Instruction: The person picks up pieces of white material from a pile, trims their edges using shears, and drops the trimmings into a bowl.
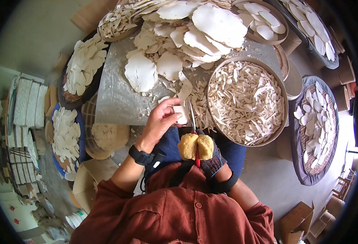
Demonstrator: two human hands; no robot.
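Observation:
Between the thumb and fingers of my left hand (158, 124) is a small, squarish white slice (180, 115), just left of the blades. My right hand (215, 161), in a dark knitted glove, is closed round a pair of scissors (196, 147) with red handles padded in thick yellow material. The blades point away from me, over the near edge of the metal table (116, 95). Right of the scissors stands a round tub (285, 101) full of thin white cut strips (246, 101). Beyond my left hand lie large flat white slices (141, 73), with more piled behind.
Loose strips and crumbs (199, 95) litter the tabletop. Round trays of white slices stand at the left (85, 67) and right (316, 122). A basket (105, 136) and an open cardboard box (90, 179) sit at the left, near stacked white packs (27, 101).

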